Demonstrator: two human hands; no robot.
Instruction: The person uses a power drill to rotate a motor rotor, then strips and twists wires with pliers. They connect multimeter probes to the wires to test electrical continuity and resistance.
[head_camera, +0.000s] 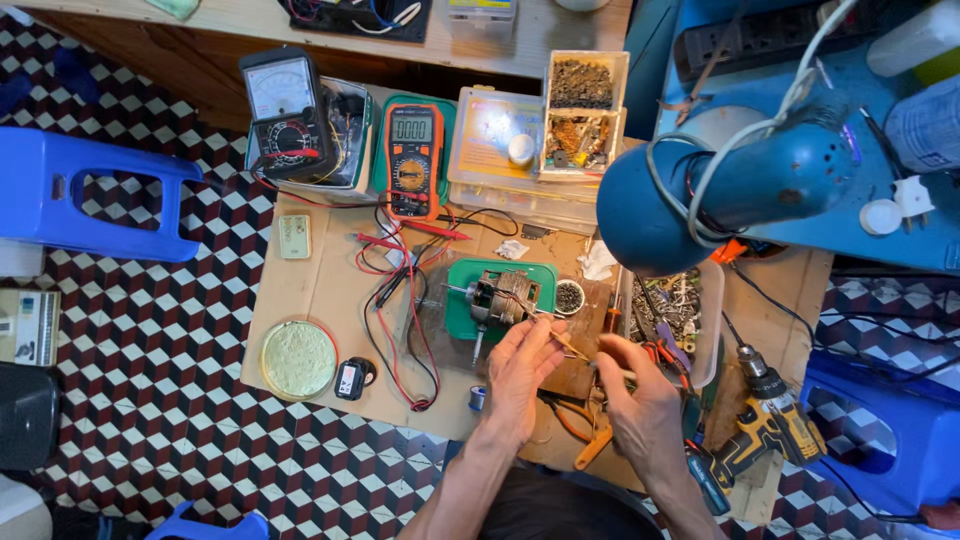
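Note:
A small electric motor (497, 298) with copper windings lies on a green mat (535, 272) on a low wooden table (320, 290). My left hand (520, 375) sits just in front of the motor, its fingertips pinching a thin yellowish wire (570, 348) that runs to the right. My right hand (640, 405) is beside it and grips a slim pen-like tool (612, 373) whose tip points at the wire's end. A small round cup of screws (569, 296) stands right of the motor.
Behind are an orange digital multimeter (412, 158), an analog meter (285, 110) and parts boxes (583, 110). Red and black leads (400, 300) sprawl left of the motor. A round green tin (298, 358), a blue lamp (700, 190), a cordless drill (770, 420) and blue stools (60, 195) surround.

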